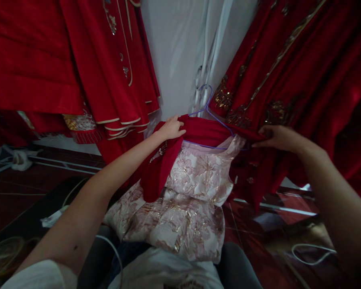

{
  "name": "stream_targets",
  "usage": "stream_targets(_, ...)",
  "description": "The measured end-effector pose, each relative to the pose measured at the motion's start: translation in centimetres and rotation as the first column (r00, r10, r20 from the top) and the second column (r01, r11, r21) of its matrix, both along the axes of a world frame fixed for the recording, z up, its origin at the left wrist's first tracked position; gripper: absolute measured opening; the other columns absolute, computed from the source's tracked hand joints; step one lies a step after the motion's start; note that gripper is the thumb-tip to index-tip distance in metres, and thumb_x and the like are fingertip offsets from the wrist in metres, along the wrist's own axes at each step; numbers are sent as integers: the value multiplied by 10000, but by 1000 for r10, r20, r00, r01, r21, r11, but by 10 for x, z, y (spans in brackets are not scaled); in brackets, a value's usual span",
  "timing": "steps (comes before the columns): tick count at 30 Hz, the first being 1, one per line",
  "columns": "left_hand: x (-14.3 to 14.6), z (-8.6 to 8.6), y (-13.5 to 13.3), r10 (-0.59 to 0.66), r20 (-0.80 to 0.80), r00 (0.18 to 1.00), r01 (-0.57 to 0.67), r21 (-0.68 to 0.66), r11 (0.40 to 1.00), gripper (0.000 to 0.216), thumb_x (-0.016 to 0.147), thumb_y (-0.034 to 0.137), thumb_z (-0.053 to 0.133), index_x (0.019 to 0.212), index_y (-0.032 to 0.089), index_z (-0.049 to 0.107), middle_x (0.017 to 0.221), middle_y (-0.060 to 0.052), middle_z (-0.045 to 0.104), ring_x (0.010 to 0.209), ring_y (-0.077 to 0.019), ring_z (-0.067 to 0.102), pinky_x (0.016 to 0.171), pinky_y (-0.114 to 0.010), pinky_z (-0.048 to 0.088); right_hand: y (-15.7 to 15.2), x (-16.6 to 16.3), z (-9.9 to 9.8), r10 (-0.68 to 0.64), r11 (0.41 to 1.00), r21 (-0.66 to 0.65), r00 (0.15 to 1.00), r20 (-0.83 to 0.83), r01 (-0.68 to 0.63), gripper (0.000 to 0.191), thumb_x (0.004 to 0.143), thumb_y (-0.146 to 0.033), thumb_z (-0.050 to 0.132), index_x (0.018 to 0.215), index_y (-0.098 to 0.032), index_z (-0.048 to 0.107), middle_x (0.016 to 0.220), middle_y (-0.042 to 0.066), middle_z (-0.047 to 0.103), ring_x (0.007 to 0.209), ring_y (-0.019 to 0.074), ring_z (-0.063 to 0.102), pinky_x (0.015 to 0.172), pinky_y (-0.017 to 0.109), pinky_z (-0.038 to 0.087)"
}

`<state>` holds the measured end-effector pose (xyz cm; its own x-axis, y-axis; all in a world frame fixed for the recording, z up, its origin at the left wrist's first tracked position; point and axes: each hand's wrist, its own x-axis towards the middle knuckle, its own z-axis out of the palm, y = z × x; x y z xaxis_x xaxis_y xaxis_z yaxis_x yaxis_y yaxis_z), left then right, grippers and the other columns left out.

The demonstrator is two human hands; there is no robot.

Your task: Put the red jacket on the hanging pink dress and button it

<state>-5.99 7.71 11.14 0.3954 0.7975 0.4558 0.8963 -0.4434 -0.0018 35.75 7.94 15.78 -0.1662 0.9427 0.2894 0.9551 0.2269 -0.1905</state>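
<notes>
A pale pink brocade dress (198, 172) with gold flower patterns lies over my lap, its upper part on a thin purple hanger (209, 109). Around the dress's shoulders is a red garment (204, 130) with some beaded trim; one part of it hangs over the dress front. My left hand (172, 128) grips the red cloth at the left shoulder, fingers curled over its edge. Out to the right, my right hand (275, 137) pinches the other side of the same garment between thumb and fingers, pulling it sideways off the hanger's end.
Red clothes with pale piping (108, 72) hang on the left, and red clothes with gold beading (289, 80) on the right. Between them stands a white cabinet (174, 48) with handles. Metal rack bars run low above the dark red tiled floor (240, 224).
</notes>
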Motion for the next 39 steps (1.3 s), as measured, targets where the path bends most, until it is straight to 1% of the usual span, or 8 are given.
stream_targets(6,1,1,-6,-4,-9,1000,4,-24,1000,340,853,379,489,915,113,690,936,-147,531,970,-299,544,846,-408,403,-29,-31,-5,119,979,175,988,-93,-102,145,803,-282,628,929,-211,646,845,68,691,745,228,608,688,328,421)
stream_targets(10,3,2,-10,1,5,1000,-1,-34,999,356,864,400,480,957,127,690,929,-139,531,1002,-303,525,858,-415,399,-17,-64,-33,187,942,328,918,-349,-67,310,719,-96,517,1009,-197,558,919,79,649,796,212,590,738,322,445)
stream_targets(14,10,3,-18,56,39,998,-53,-79,995,362,876,422,464,971,152,685,988,-144,533,1066,-322,500,888,-448,393,-3,-123,-61,268,956,255,773,-575,-142,143,685,-146,475,797,-221,520,799,33,613,751,191,565,771,330,465)
stream_targets(21,17,-4,-27,112,97,989,-105,-80,991,346,880,423,463,1005,182,677,1077,-142,534,1110,-319,502,931,-482,393,-23,-221,-80,542,839,383,531,-651,-387,167,687,-211,435,848,-210,480,892,39,592,861,178,545,866,330,431)
stream_targets(26,-8,22,-19,14,234,972,-15,3,1000,345,901,366,431,827,144,684,947,-105,605,1017,-230,556,925,-347,417,-21,-191,-78,381,919,262,492,-783,-296,193,673,-235,486,866,-219,486,796,-6,553,737,149,535,739,290,450)
stream_targets(31,-26,55,-27,154,472,868,-263,174,949,467,934,424,357,674,140,622,755,-90,611,809,-193,591,768,-284,421,-25,-157,-66,242,968,194,400,-884,-156,266,703,-388,633,859,-236,479,653,-52,513,551,117,478,527,236,394)
stream_targets(35,-20,36,-38,165,472,866,-186,-3,983,549,915,539,342,579,160,554,535,-31,511,616,-168,560,610,-258,381,-37,-151,-66,200,966,126,348,-916,-224,286,699,-414,662,844,-238,489,637,-53,542,521,111,500,490,228,399)
stream_targets(39,-20,-2,-46,116,371,921,-68,-140,988,312,736,476,636,768,167,608,647,-7,601,617,-164,572,577,-245,380,-43,-145,-77,217,945,112,333,-918,-307,277,668,-314,647,869,-243,471,716,-46,588,573,109,540,514,218,429)
